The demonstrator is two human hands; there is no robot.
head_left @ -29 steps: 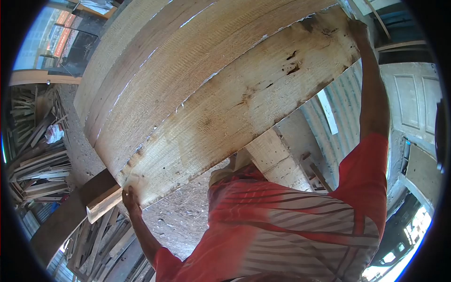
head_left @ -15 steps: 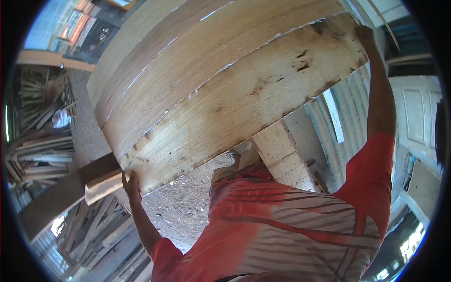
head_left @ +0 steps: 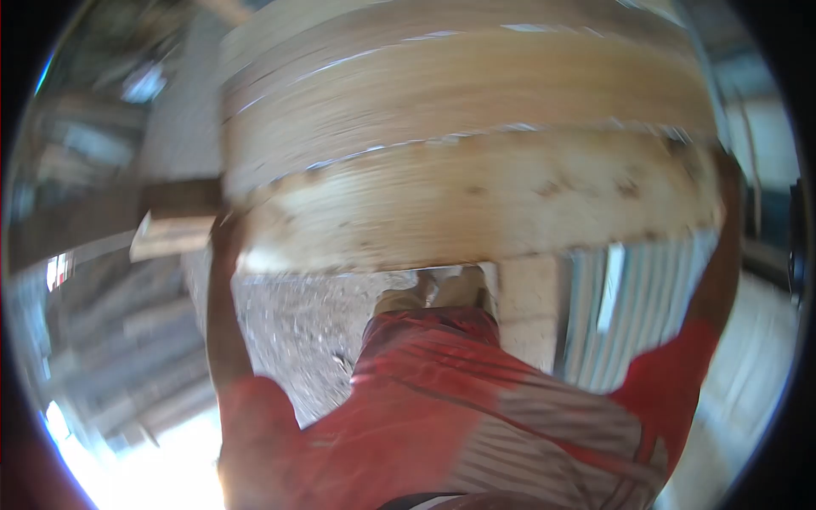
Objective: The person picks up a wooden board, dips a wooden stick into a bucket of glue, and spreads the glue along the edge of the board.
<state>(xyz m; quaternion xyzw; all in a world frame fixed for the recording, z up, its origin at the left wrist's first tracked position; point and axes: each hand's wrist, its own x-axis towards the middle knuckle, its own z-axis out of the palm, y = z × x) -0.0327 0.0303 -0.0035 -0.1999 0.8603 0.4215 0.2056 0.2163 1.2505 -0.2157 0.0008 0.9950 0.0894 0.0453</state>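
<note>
A wide panel of joined wooden boards (head_left: 476, 204) spans the upper middle of the head view, with whitish lines along its seams and dark stains on the nearest board. My left hand (head_left: 228, 225) is at the panel's near left corner, gripping its edge, though motion blurs the fingers. At the right end my right hand (head_left: 727, 166) holds the panel's side edge, also blurred. Beside my left hand, a short wood block (head_left: 174, 236) lies against a dark beam (head_left: 85, 221).
Stacked wood pieces (head_left: 136, 340) lie blurred at the left. Below the panel are debris-strewn ground (head_left: 293, 340), a pale board (head_left: 527, 319) and corrugated sheeting (head_left: 586, 306) with a white strip (head_left: 610, 285). My feet show under the panel's near edge.
The view has swung, so the panel now lies more level across it. Both hands remain at its ends. The left hand appears higher and the right hand lower in the picture.
</note>
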